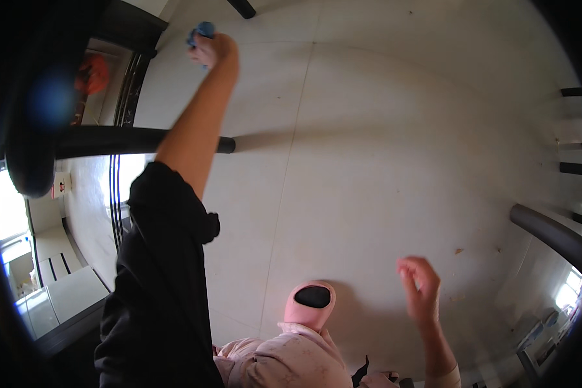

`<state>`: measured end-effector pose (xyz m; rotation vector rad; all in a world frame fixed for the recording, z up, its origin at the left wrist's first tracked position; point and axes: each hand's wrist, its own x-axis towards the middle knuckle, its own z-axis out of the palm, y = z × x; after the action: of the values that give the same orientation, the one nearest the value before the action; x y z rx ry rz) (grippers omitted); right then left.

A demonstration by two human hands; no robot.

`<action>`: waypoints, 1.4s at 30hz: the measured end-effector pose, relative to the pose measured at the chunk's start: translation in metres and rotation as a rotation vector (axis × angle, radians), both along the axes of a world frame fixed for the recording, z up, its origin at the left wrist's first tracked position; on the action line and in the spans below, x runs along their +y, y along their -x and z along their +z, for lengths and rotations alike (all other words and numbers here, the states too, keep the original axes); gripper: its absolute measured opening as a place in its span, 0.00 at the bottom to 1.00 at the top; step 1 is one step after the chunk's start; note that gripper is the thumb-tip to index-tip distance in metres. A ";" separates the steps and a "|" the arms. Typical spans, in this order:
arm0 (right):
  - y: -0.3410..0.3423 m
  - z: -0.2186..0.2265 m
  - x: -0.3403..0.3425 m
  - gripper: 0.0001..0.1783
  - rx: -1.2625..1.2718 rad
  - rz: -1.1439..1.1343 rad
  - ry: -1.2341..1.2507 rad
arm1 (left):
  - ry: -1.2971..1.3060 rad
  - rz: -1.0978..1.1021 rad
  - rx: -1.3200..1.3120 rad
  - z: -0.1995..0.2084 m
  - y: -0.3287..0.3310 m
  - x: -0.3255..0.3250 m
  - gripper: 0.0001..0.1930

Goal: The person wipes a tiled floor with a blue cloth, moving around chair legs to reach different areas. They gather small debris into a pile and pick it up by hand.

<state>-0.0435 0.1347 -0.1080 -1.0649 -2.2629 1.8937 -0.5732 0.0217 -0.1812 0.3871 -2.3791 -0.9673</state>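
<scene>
My left arm, in a black sleeve pushed up near the elbow, stretches far forward and to the left. At its end my left hand [216,48] is closed around a small blue bundle [205,29], which looks like crumpled cloth; the fingers cover most of it. Low on the right, my right hand [423,288] hangs over the floor with its fingers loosely bent and a gap by the thumb. Nothing shows in it. Below, between the arms, are a pink slipper [310,317] with a dark opening and pale pink patterned trousers [284,362].
Light tiles cover the floor [355,161]. A dark post-like leg [110,141] passes beneath my left forearm. Beyond it stand dark furniture and a red-orange object [93,74]. More dark legs [549,234] line the right side. White cabinets [71,294] are at the lower left.
</scene>
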 end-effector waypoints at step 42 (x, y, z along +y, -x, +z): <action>-0.071 0.059 -0.025 0.07 0.025 0.167 -0.255 | -0.898 -0.876 -0.193 -0.014 -0.349 0.019 0.21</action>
<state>0.0270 0.1100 -0.0492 -0.8387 -2.5620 1.5960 -0.2239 0.0411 -0.1948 -0.3302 -2.1159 -2.4874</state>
